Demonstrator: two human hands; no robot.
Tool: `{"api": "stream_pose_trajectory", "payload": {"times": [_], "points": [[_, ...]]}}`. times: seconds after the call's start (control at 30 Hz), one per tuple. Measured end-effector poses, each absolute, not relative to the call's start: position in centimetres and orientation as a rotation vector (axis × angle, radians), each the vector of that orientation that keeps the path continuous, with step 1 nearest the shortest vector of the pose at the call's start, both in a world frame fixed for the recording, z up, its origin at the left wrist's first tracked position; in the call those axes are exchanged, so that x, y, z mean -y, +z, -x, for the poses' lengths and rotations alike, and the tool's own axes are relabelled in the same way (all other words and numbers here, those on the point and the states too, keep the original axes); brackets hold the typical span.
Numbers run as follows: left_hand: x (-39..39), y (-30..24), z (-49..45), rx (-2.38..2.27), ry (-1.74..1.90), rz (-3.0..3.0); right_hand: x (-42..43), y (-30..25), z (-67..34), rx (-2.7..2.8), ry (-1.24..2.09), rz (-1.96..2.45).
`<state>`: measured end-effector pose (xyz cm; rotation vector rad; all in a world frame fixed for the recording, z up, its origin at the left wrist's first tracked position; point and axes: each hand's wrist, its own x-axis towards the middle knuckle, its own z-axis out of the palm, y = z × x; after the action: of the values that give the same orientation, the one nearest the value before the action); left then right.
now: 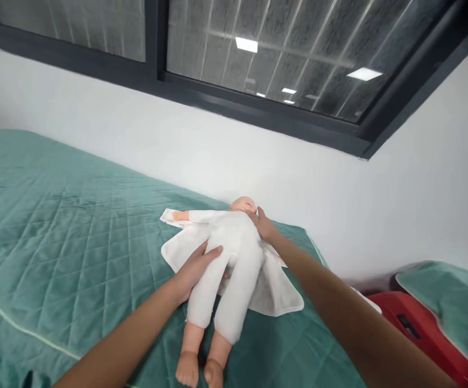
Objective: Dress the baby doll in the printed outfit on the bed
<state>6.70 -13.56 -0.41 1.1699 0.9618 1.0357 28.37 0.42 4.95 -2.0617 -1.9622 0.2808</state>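
Lying doll [234, 229] (quilt [76, 215] beneath, wall [201, 151] beyond)

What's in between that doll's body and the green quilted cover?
A white cloth, spread under the doll on the green quilted cover; the head view shows it sticking out on both sides.

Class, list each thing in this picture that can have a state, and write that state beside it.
Doll, lying stretched out, feet toward the person
White cloth, spread out under the doll
Left hand, gripping the doll's thigh
Right hand, at the doll's shoulder, fingers partly hidden
Green quilted cover, spread flat, lightly creased
Window, apparently closed
Red object, partly covered by green cloth
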Motion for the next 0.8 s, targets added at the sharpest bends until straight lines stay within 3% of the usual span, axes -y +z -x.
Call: {"api": "stream_pose_trajectory", "payload": {"times": [0.2,0.33,0.57,0.8], "points": [[12.7,-1.1,-6.8,-1.164,1.104,-1.362,-1.9,3.7,-30.4,2.031,0.262,2.065],[8.8,0.1,-4.8,-1.491,0.906,-1.903,-3.0,6.5,-30.0,2.104,-0.075,2.035],[2.7,-2.2,-5.8,-1.782,0.729,-2.156,-2.5,6.2,-18.3,2.707,-0.377,1.395],[3.1,-3.8,-5.7,-1.804,0.707,-2.223,-4.0,2.9,-14.0,2.887,-0.13,1.514]]}}
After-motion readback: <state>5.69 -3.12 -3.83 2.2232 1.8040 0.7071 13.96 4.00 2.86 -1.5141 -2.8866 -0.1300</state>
